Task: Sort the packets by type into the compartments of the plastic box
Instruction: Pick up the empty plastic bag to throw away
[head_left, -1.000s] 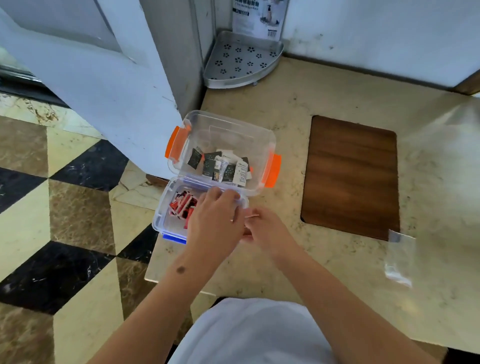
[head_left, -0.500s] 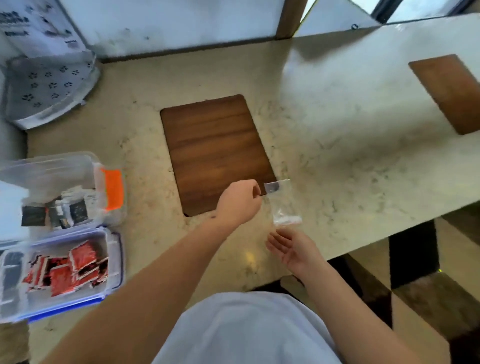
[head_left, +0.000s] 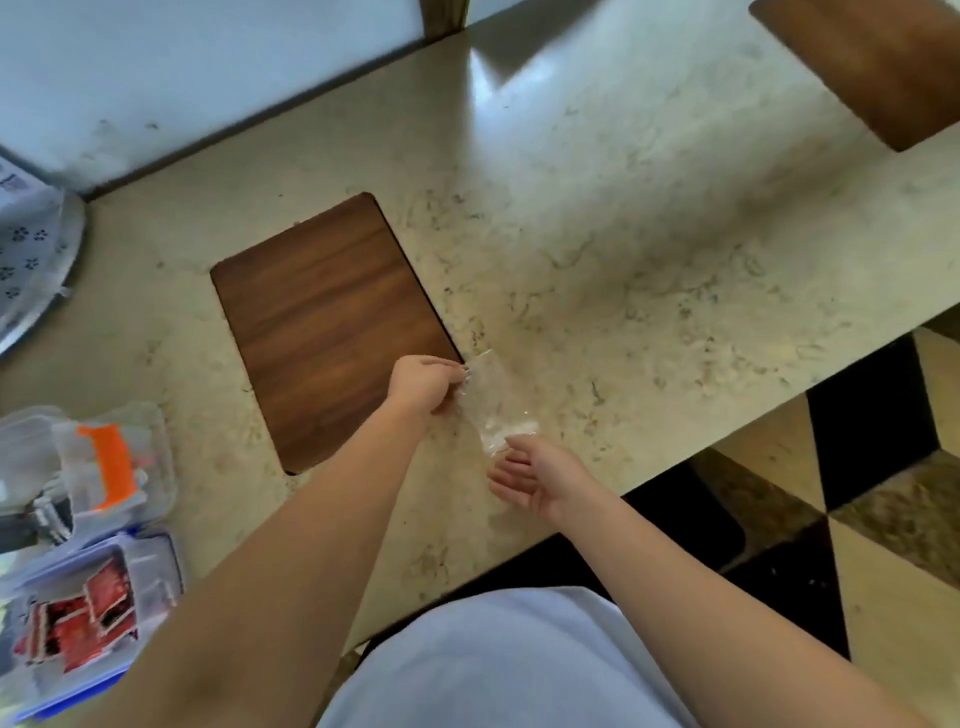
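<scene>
Clear, crinkled plastic is what our left hand (head_left: 423, 383) pinches: the fingertips are closed on the top edge of a small transparent bag (head_left: 493, 402) that hangs down to the bench (head_left: 649, 249), just off the corner of the dark wooden inlay (head_left: 322, 322). Our right hand (head_left: 540, 480) waits below with the palm up and the fingers spread, holding nothing, its fingertips at the bag's lower end, where some pale contents seem to sit; we cannot tell what they are. To do this step well, we judge the pinch should stay on one lip of the mouth while the right hand takes the bottom, so that the flimsy film is carried flat and nothing spills on the way. The task's own things lie far to the left: the clear plastic box (head_left: 88, 613) with its blue rim shows red packets (head_left: 83, 623) in the near compartment, and the part behind, with the orange clasp (head_left: 106, 462), holds darker packets that are too blurred to name. Against the frame of half a second ago, the box has slid further toward the left edge of view, the bag hangs a little lower and closer to the stone, and the right hand has come up from beneath it to touch its bottom.
</scene>
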